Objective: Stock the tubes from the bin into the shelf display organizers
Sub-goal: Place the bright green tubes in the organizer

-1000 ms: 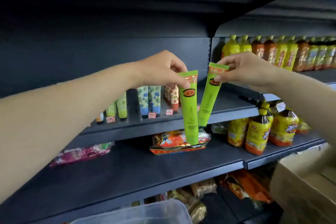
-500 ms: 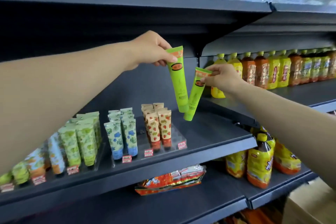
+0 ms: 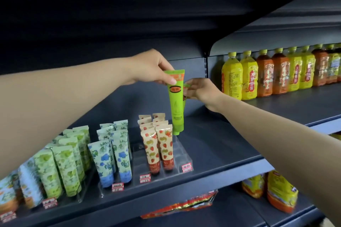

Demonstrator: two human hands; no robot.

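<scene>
- Left hand (image 3: pixel 151 68): thumb and fingers pinch the crimped top end of a bright green tube (image 3: pixel 176 103). The tube hangs cap-down, nearly upright, with its cap just above the rear right part of the clear acrylic organizer (image 3: pixel 181 154).
- Right hand (image 3: pixel 200 91): fingers pinch the top of a second green tube (image 3: pixel 185 95). This tube is almost wholly hidden behind the first; only a strip along its right edge shows.
- Both tubes are held in the air, close together; whether they touch cannot be told.
- Organizer contents: strawberry-print tubes (image 3: pixel 158 145) stand cap-down in rows at the right section, directly left of the held tube's cap. Blue-flower tubes (image 3: pixel 110 156) fill the next section to the left.
- Further left, green-leaf tubes (image 3: pixel 64 162) stand in a neighbouring organizer.
- Price tags (image 3: pixel 186 167) sit along the organizer fronts.
- All organizers rest on the dark shelf (image 3: pixel 221 151).
- Bottled drinks (image 3: pixel 276 73) line the adjoining shelf to the right.
</scene>
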